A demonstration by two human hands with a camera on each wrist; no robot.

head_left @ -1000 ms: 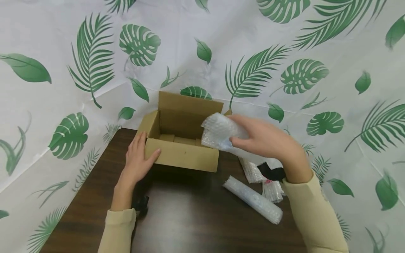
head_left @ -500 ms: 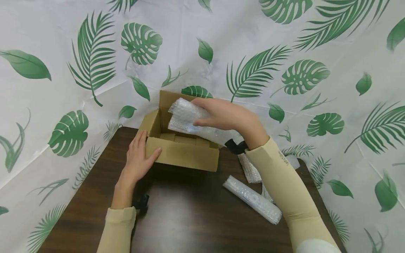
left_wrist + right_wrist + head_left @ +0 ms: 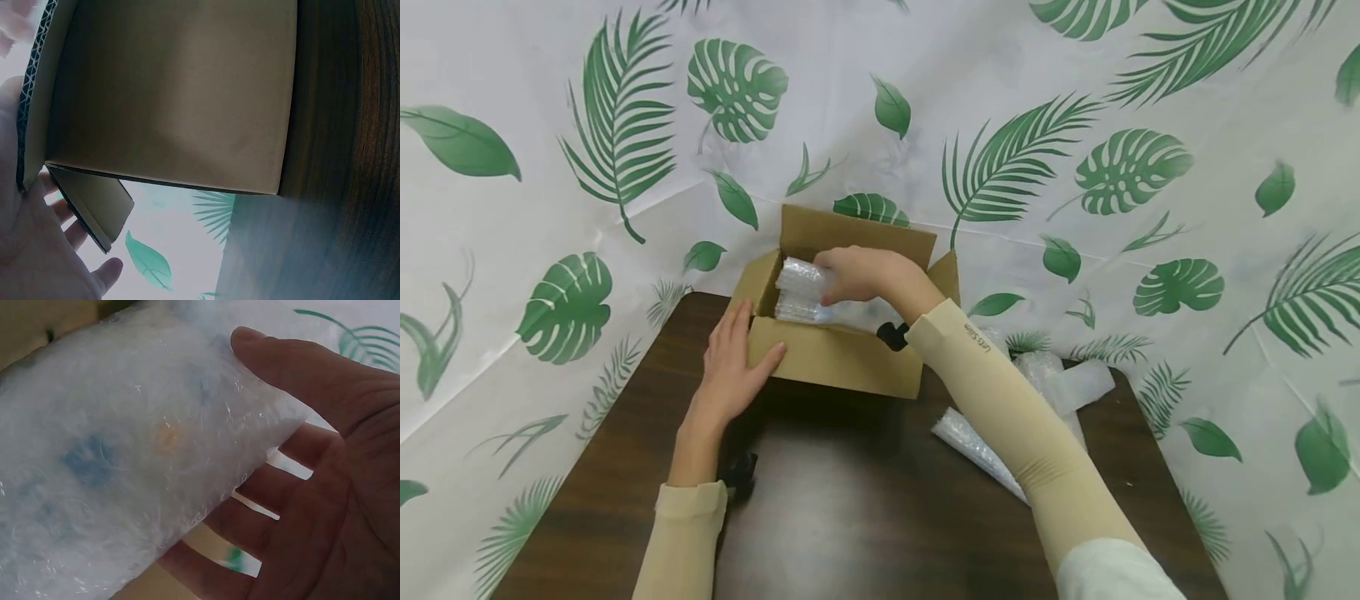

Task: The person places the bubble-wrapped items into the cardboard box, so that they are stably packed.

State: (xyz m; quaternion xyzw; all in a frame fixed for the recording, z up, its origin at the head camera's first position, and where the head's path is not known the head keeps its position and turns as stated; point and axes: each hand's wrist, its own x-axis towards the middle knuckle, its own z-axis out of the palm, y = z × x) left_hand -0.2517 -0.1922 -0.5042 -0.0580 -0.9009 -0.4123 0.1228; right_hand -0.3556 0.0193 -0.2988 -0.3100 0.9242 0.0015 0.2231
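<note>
The right hand grips a bubble-wrapped bundle, thumb above and fingers beneath in the right wrist view; the bundle lies at the mouth of the open cardboard box, centre of the head frame; the left hand rests spread at the box's near left corner, fingers straight along the left flap.

Risks, as judged: the bundle could snag on a flap or the rim, being wide for the opening; the box could slide or tip if the left hand lifts while the right presses; the slick plastic could slip from the grip; the right sleeve passes over a loose roll and could knock it.

Surface: dark wood-grain table, glossy at lower centre; more wrap lies at centre right; a white leaf-printed sheet hangs behind, creased.
</note>
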